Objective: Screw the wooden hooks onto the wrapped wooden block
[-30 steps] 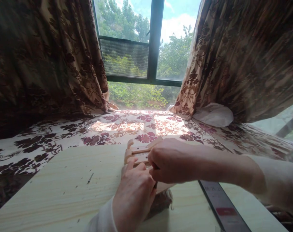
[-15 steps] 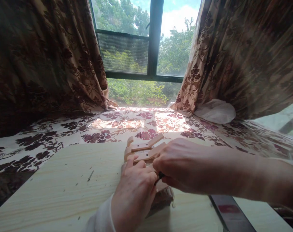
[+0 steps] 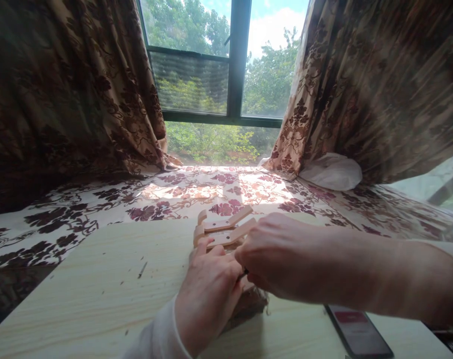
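Observation:
Near the middle of the board lies a wooden piece with pale angled slats (image 3: pixel 223 239) and small dark screws or holes in them. Its near end is a brown, rough-sided block (image 3: pixel 251 303). My left hand (image 3: pixel 210 289) lies over it, index finger reaching onto a slat and the other fingers curled against the wood, steadying it. From the right comes my right hand (image 3: pixel 262 249), closed on a slim dark tool (image 3: pixel 243 274). Only a short bit of the tool shows between the hands, so its kind is unclear. Its tip is hidden behind my left hand.
The pale wooden board (image 3: pixel 80 294) carries small dark crumbs and a thin screw-like piece (image 3: pixel 142 269) at left. A phone (image 3: pixel 357 329) lies at lower right. Beyond are a flowered cloth (image 3: pixel 222 192), curtains, a white plastic bag (image 3: pixel 331 172) and a window.
My right hand has turned slightly around the tool, and less of the tool shows. My left hand has barely moved. The phone appears shifted a little, with its screen showing differently.

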A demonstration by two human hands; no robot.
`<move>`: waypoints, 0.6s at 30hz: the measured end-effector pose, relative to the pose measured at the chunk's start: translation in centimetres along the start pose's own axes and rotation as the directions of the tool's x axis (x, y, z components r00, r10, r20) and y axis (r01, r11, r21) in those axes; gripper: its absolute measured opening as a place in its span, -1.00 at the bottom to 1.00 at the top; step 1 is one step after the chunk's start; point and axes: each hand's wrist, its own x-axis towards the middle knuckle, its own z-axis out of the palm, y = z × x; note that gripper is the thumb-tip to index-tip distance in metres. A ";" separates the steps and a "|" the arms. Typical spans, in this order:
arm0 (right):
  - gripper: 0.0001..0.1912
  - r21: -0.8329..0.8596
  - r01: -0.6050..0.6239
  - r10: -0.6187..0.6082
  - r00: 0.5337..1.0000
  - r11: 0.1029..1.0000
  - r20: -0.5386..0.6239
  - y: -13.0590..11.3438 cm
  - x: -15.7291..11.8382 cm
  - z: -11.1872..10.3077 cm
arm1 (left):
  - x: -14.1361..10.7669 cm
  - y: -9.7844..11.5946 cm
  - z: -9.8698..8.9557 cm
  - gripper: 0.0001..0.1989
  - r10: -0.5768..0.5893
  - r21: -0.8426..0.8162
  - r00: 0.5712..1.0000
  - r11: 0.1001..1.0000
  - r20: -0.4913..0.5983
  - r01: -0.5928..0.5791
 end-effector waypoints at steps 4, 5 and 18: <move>-0.79 0.005 -0.003 0.003 1.000 1.000 0.003 -0.1 -0.4 -0.2 | 0.1 0.3 -0.1 -0.79 -0.007 -0.008 1.000 1.000 0.019 0.007; -0.78 0.005 -0.005 0.005 1.000 1.000 0.005 -0.1 -0.5 -0.2 | 0.1 0.4 -0.2 -0.81 -0.017 -0.009 1.000 1.000 0.022 0.017; -0.75 0.038 -0.040 0.039 0.999 0.998 0.015 0.2 -0.7 -0.3 | -0.1 0.1 0.3 -0.83 0.006 0.009 1.000 1.000 -0.022 -0.006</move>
